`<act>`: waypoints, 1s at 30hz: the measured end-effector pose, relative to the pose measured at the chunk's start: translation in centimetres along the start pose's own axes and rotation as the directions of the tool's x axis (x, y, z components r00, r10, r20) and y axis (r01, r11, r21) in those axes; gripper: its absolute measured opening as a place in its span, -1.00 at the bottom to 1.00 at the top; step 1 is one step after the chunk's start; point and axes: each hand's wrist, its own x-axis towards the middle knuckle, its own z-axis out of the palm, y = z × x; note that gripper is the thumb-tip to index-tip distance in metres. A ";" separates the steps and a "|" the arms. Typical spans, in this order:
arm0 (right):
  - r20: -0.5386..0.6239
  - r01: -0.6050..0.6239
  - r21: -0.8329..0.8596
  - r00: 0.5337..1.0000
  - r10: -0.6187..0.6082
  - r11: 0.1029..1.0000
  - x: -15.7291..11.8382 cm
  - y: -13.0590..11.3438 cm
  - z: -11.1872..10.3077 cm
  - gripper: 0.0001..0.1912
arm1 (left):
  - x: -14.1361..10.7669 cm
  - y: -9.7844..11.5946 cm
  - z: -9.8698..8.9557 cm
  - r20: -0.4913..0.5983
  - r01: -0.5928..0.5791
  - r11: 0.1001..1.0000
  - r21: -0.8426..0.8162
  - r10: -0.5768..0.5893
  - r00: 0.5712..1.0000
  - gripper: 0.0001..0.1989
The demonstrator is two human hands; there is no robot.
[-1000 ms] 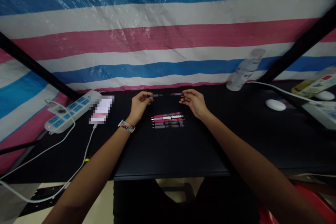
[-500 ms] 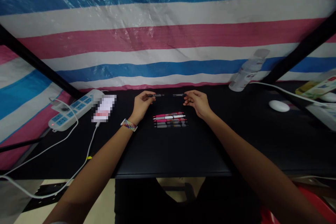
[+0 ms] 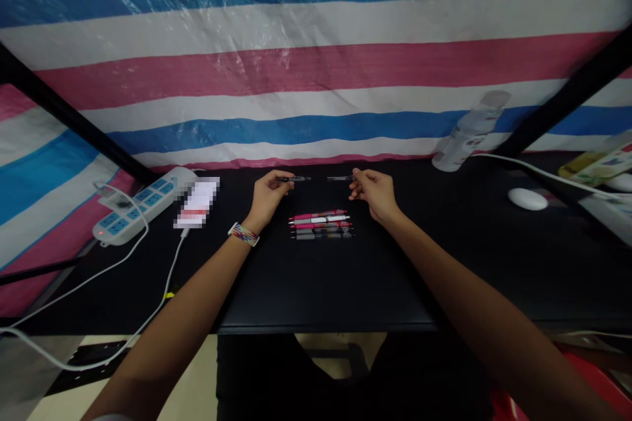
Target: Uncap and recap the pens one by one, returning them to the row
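Observation:
My left hand (image 3: 267, 194) pinches a dark pen piece (image 3: 300, 179) between thumb and fingertips, its free end pointing right. Opposite it, a second dark, partly clear pen piece (image 3: 338, 178) sits in the pinch of my right hand (image 3: 374, 194), pointing left. A small gap separates the two. Whether they are whole pens or parts of one, I cannot tell, since the fingers cover their outer ends. Below and between the hands, several pens (image 3: 320, 226) lie side by side on the black table (image 3: 326, 289), some red, one white, others grey and dark.
At left are a white power strip (image 3: 118, 227), a blurred-out phone (image 3: 197, 202) and white cables (image 3: 170, 270). A clear bottle (image 3: 469, 135), a white oval object (image 3: 527, 198) and a yellowish package (image 3: 592, 161) stand at right. Striped sheeting (image 3: 316, 72) hangs behind the table.
My right fingers have shifted slightly right, so a bit more of the piece they hold shows. Both hands keep their pinches, and the row of pens lies as before.

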 end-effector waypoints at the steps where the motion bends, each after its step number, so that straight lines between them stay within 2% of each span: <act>1: 0.000 -0.003 -0.002 1.000 0.003 1.000 0.0 0.0 0.0 -0.51 | 0.0 0.0 0.0 0.003 -0.001 1.000 0.001 0.001 1.000 -0.78; 11: 0.030 0.000 0.042 1.000 -0.001 0.999 -0.3 0.1 0.4 -0.52 | -0.2 0.1 0.2 0.032 -0.024 1.000 0.014 0.024 0.999 -0.78; 19: 0.134 -0.001 0.058 0.991 -0.007 0.998 -0.8 0.4 1.2 -0.54 | -0.6 0.2 0.5 0.122 -0.029 0.999 0.045 0.024 0.992 -0.78; 30: 0.123 0.047 0.070 0.991 -0.055 0.996 -1.0 0.2 1.3 -0.60 | -0.6 0.6 0.7 0.170 -0.014 0.999 0.036 0.008 0.985 -0.70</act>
